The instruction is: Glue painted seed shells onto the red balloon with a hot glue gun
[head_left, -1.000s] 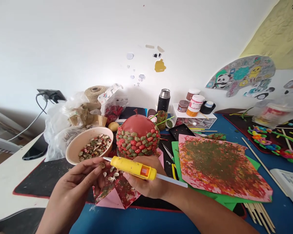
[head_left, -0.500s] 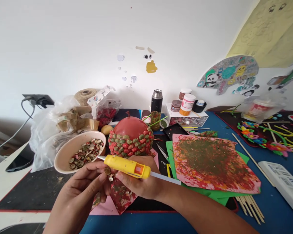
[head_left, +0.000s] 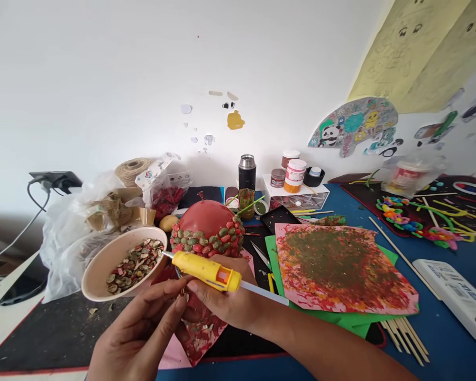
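Note:
My right hand (head_left: 240,299) is wrapped round a yellow hot glue gun (head_left: 198,270), its metal nozzle pointing left and a clear glue stick (head_left: 264,293) sticking out of its back. In front of the gun, my left hand (head_left: 138,330) pinches a small painted pistachio shell (head_left: 187,297), mostly covered by the fingers. The fingertips of both hands come close together there. Behind them sits a red balloon (head_left: 202,216), its lower part covered in rows of red and green shells (head_left: 200,241). A cream bowl (head_left: 90,280) on the left holds many loose shells.
Paint-smeared pink paper (head_left: 341,264) lies over green sheets on the right, with scissors (head_left: 259,254) beside it. A black bottle (head_left: 247,177) and paint jars (head_left: 295,174) stand behind. Plastic bags (head_left: 67,222) crowd the left; wooden sticks (head_left: 406,338) lie front right.
My left hand has moved right and down, bringing the shell nearer to my right hand's fingers; the shell is now more hidden. The whole view has shifted slightly.

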The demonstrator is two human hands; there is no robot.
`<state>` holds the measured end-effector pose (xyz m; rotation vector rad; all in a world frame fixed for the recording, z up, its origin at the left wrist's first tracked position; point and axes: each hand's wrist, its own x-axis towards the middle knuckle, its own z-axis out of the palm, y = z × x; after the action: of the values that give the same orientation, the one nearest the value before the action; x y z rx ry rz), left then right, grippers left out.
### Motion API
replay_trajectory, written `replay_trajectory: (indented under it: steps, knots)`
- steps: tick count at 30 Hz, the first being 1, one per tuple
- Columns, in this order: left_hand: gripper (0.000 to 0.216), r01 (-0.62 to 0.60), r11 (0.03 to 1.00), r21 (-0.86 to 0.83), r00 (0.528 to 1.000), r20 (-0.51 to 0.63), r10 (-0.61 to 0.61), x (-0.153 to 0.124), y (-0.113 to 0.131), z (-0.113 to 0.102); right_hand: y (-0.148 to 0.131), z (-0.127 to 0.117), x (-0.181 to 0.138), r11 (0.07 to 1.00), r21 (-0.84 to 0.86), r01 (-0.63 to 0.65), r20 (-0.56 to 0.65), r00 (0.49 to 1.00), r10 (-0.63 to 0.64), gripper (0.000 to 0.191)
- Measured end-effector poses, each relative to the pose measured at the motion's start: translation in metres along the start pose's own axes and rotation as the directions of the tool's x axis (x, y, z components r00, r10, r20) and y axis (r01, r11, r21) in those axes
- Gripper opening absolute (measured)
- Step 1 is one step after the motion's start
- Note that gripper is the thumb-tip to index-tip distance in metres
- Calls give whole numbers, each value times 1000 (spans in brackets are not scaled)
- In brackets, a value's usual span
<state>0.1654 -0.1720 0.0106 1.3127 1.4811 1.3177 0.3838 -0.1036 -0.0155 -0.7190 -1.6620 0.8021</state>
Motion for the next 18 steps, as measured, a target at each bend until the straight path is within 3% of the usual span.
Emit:
replay_trajectory:
  steps: [5,12,15,18]
  knots:
    - [58,18,999,-28,1000,10,-18,-1,-8,2,4,0,-1,999,13,42,-5,999,-42,41]
    - [75,84,986,-141,989,-108,-100,9,-11,-5,5,-5,1,991,26,131,52,990,-133,53]
    - [80,114,969,-221,980,-132,-146,18,-6,-8,-2,-7,3,987,130,93,56,993,-100,62]
    - [71,73,966,-247,981,-159,-115,25,1,-11,-9,-9,6,981,187,45,53,997,-56,67]
